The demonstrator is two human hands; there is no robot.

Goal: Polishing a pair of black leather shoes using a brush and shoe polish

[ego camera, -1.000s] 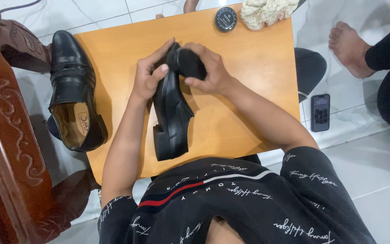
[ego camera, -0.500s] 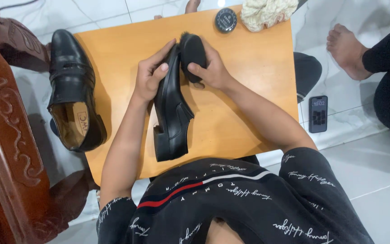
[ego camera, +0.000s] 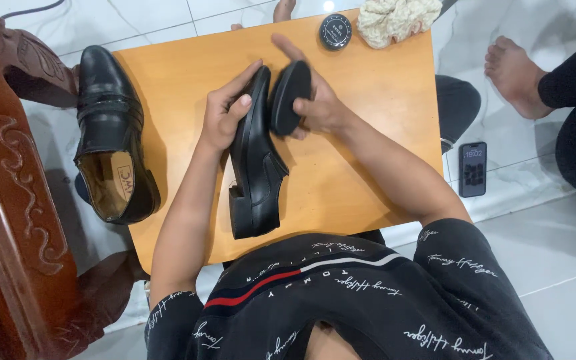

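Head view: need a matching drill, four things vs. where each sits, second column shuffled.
Things:
1. black brush
2. second black shoe
3. round polish tin
4. phone

Places:
A. on the white floor, right of the board
B. far edge of the orange board, beside the pale cloth
C. in the right hand, against the shoe the left hand steadies
D. left edge of the board, opening towards the camera

Pairs: 1-C, 2-D, 3-B, 4-A
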